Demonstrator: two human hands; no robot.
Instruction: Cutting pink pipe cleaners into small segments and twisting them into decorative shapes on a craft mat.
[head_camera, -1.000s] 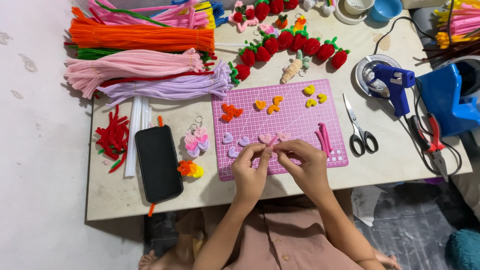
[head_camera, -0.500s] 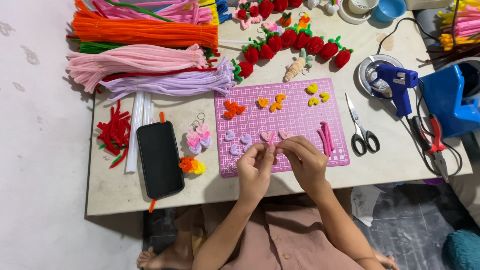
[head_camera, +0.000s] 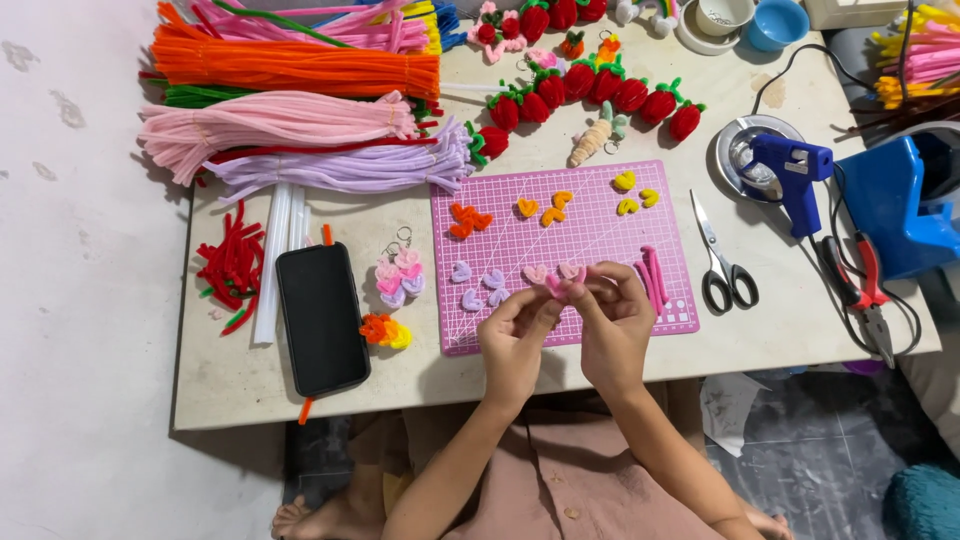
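Both hands have drawn a little nearer the body since the earlier frames, now hovering over the near edge of the mat rather than its middle. The left hand (head_camera: 512, 338) and right hand (head_camera: 612, 318) are each closed to a pinch, fingertips meeting on one small pink pipe-cleaner piece (head_camera: 557, 287) — fuzzy, bent into a curl — held just above the cutting mat (head_camera: 600, 225), a purple gridded sheet.

On the mat lie four lilac fuzzy hearts (head_camera: 479, 287), two pink ones (head_camera: 553, 272) just beyond the fingers, a few straight pink stubs (head_camera: 650, 277), three orange curls (head_camera: 543, 208), three yellow ones (head_camera: 635, 195) and one red-orange cluster (head_camera: 467, 220).

Left of the mat rest a pastel heart keyring (head_camera: 396, 277), an orange-yellow tuft (head_camera: 385, 331) and a glossy black phone (head_camera: 321, 317); right of it, steel scissors (head_camera: 722, 262) and red-handled pliers (head_camera: 862, 295).

Farther off — a blue glue gun (head_camera: 790, 172), a row of red fuzzy strawberries (head_camera: 590, 95), and bundles of pipe cleaners in lilac, pink (head_camera: 270, 122) and orange.
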